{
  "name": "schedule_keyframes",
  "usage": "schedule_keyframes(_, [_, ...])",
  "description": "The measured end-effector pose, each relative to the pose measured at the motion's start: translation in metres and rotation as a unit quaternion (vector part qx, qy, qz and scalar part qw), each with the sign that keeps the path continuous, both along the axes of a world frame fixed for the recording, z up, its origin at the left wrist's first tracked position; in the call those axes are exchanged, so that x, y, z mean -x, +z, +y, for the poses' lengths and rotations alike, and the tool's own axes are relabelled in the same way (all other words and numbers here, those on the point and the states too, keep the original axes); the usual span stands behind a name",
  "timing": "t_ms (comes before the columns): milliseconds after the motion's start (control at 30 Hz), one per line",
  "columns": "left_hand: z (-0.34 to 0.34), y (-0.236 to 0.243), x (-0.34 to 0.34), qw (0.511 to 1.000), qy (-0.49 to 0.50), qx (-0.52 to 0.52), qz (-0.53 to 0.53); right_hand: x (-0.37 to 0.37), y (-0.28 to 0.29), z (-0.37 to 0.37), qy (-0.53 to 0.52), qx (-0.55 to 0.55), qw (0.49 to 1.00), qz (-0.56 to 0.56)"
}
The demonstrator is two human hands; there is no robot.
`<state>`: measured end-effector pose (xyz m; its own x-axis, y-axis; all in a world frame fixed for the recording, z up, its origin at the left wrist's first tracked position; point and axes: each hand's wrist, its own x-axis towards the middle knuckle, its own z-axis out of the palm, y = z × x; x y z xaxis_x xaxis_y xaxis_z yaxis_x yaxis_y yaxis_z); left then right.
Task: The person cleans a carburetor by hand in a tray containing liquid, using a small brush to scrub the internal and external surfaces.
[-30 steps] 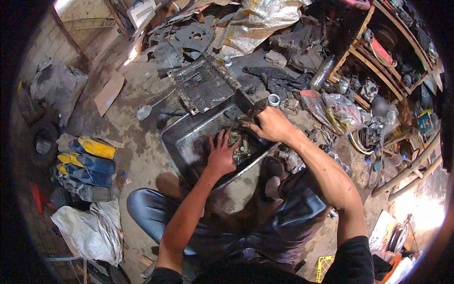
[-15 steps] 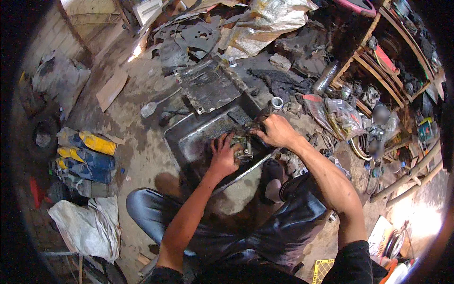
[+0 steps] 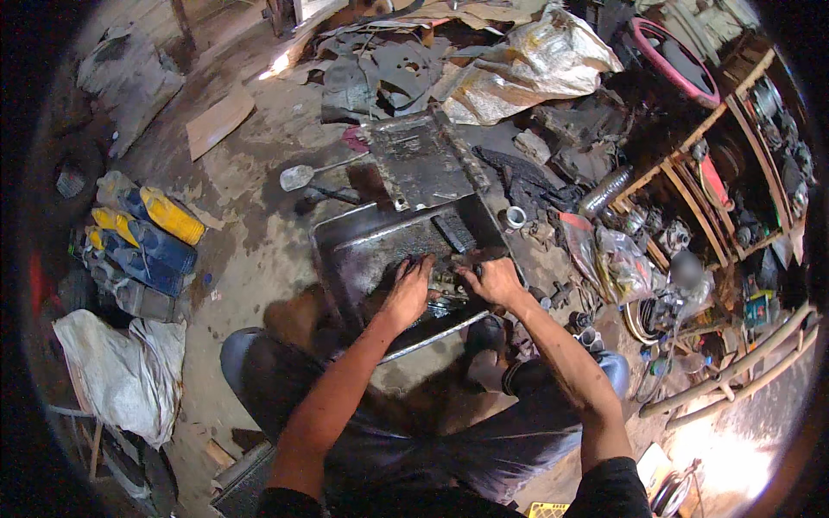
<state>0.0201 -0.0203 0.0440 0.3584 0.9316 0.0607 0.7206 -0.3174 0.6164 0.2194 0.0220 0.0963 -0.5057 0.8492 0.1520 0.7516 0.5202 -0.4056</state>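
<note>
A small greasy metal machine part sits low in a dark rectangular metal pan, with a shiny edge at its near side. My left hand grips the part's left side, fingers pointing away from me. On the opposite side, my right hand is closed with curled fingers at the part's right end. Its fingertips are partly hidden, and I cannot make out any tool in it. A dark narrow block lies in the pan beyond my hands.
A grimy flat metal plate leans over the pan's far edge. Left of it lies a scoop-like tool. A white cup stands near the right rim. Yellow and blue containers are at the left; a wooden rack is at the right.
My right hand has lowered toward me, now at the part's right end. My left hand remains at its left side. The whole view has shifted, and the part looks tilted differently.
</note>
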Motion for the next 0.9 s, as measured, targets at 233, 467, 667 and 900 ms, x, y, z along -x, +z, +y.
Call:
schedule_keyframes(233, [0.003,-0.006,0.003,1.000,-0.006,0.022,-0.003,0.017,0.015,0.010,-0.043,0.026,0.987,-0.155])
schedule_keyframes(467, [0.005,-0.017,0.004,0.998,-0.018,0.011,0.060,-0.007,0.002,0.024,0.012,-0.002,0.995,-0.095])
schedule_keyframes(667, [0.003,-0.005,0.007,0.999,-0.030,-0.013,0.039,0.004,0.001,0.006,0.103,-0.010,0.993,-0.064])
schedule_keyframes(900, [0.001,-0.003,0.004,0.998,-0.007,-0.007,-0.069,0.016,0.012,0.016,0.106,0.072,0.953,-0.274])
